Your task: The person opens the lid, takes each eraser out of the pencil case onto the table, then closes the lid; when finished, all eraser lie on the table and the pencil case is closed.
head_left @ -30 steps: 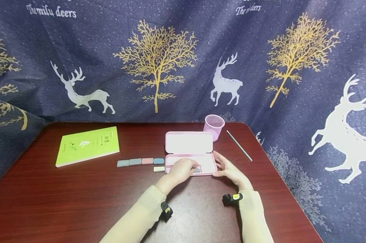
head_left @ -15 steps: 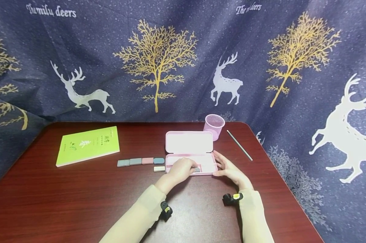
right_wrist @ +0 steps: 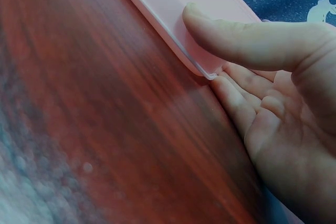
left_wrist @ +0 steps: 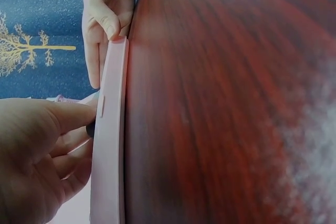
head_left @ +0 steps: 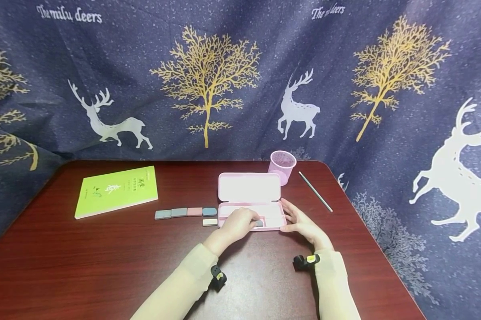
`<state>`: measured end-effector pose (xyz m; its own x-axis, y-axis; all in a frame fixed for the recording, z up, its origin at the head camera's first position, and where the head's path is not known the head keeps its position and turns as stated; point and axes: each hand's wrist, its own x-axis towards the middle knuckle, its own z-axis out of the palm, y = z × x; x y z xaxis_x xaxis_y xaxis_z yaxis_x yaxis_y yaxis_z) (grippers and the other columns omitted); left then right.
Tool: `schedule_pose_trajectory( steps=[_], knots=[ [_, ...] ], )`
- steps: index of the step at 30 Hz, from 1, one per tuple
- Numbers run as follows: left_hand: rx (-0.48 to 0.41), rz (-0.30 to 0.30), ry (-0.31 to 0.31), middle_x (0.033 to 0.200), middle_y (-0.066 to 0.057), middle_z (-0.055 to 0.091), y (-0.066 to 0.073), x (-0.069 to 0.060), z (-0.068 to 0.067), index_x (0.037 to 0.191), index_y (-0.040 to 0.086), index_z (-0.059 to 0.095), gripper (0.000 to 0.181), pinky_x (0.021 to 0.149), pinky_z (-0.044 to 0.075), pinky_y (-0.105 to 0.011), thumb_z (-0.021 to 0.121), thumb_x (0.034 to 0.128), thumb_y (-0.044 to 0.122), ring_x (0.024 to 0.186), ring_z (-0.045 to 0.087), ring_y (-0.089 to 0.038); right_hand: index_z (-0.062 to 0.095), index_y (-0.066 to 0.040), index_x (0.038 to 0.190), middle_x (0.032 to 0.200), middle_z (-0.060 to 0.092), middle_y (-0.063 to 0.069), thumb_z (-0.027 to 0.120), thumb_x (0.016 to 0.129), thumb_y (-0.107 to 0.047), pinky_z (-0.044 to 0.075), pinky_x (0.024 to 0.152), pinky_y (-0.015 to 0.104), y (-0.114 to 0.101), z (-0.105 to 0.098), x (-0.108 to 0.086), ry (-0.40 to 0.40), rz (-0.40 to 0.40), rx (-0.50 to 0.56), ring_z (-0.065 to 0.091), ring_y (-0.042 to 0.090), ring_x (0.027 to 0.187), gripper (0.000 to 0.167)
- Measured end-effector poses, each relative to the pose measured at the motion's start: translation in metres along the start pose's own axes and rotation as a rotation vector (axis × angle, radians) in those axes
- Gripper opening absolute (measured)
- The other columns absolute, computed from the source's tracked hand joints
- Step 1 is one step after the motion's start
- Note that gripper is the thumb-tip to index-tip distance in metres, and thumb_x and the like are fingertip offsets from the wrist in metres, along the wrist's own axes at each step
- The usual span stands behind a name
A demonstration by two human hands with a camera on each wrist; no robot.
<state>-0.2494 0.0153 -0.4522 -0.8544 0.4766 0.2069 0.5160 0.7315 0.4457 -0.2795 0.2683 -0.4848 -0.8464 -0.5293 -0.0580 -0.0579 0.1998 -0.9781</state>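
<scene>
The person wears long, plain sleeves of pale cream cloth: the left sleeve (head_left: 180,282) and the right sleeve (head_left: 333,282) both reach the wrist and look smooth, with slight creasing. Each ends in a broad, straight-edged cuff. A small, blocky black device (head_left: 218,279) sits at the left cuff, on the side towards the right edge of the bench (head_left: 84,266); a similar black device (head_left: 300,263) sits at the right cuff, towards the left edge. Both carry a bright yellow patch with tiny, unreadable dark marks.
</scene>
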Motion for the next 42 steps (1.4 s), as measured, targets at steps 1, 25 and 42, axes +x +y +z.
schedule_pose_trajectory(
  steps=[1, 25, 42],
  knots=[
    [-0.008, 0.0, -0.001, 0.103, -0.004, 0.076, 0.0, 0.0, 0.0, 0.102, 0.007, 0.076, 0.016, 0.092, 0.054, -0.034, 0.069, 0.0893, 0.013, 0.102, 0.07, -0.02, 0.005, 0.003, 0.155, 0.16, 0.006, 0.03, 0.069, 0.083, 0.003, 0.038, 0.108, 0.02, 0.0, 0.0, 0.0, 0.001, 0.002, -0.003, 0.015, 0.049, 0.145, 0.096],
    [-0.093, 0.036, 0.099, 0.098, -0.007, 0.076, -0.03, -0.018, -0.03, 0.106, 0.004, 0.074, 0.022, 0.081, 0.057, -0.034, 0.072, 0.087, 0.014, 0.087, 0.071, -0.018, 0.005, 0.004, 0.154, 0.159, 0.005, 0.031, 0.071, 0.081, 0.004, 0.04, 0.098, 0.01, 0.004, 0.0, 0.003, 0.001, -0.006, -0.015, 0.016, 0.053, 0.143, 0.098],
    [-0.16, -0.084, 0.055, 0.096, -0.005, 0.074, -0.086, -0.052, -0.071, 0.103, 0.007, 0.075, 0.017, 0.075, 0.057, -0.033, 0.072, 0.0865, 0.01, 0.084, 0.067, -0.017, 0.007, 0.002, 0.155, 0.161, 0.006, 0.028, 0.071, 0.081, 0.004, 0.037, 0.098, 0.006, 0.002, 0.001, 0.002, 0.01, 0.013, -0.003, 0.015, 0.049, 0.145, 0.098]
  ],
)
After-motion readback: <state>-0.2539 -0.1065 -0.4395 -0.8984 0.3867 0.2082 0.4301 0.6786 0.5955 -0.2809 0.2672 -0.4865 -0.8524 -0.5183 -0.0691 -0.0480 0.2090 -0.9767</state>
